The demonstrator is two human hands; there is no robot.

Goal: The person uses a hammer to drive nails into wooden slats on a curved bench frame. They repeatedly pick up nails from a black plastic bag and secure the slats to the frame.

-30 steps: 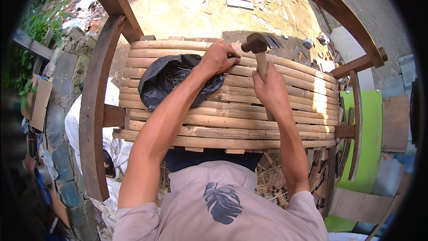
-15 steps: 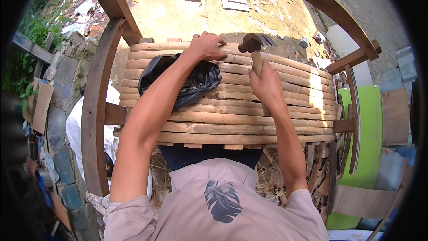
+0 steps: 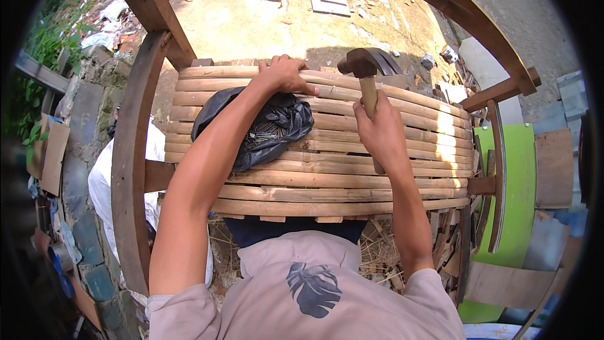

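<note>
My right hand (image 3: 381,127) is closed around the wooden handle of a claw hammer (image 3: 367,91), its dark metal head raised above the bamboo slats. Over the far slats (image 3: 340,91) of the bench-like wooden frame rests my left hand (image 3: 286,75), fingers apart at the far edge and thumb stretched to the right. Whether a nail is under its fingers cannot be seen. A crumpled black plastic bag (image 3: 292,113) lies open beneath my left forearm, partly hidden by it. Loose nails (image 3: 267,135) show inside the bag.
Dark wooden posts and rails (image 3: 135,164) rise at the left, and another rail (image 3: 453,6) curves across the far right. A green panel (image 3: 513,182) stands to the right among boards. White sacking (image 3: 113,173) lies at the left beside a block wall (image 3: 85,145). Rubble covers the ground beyond.
My left hand has shifted slightly left and spread its fingers at the far slat edge. The nails in the bag show more clearly. The hammer stays raised, moved slightly right.
</note>
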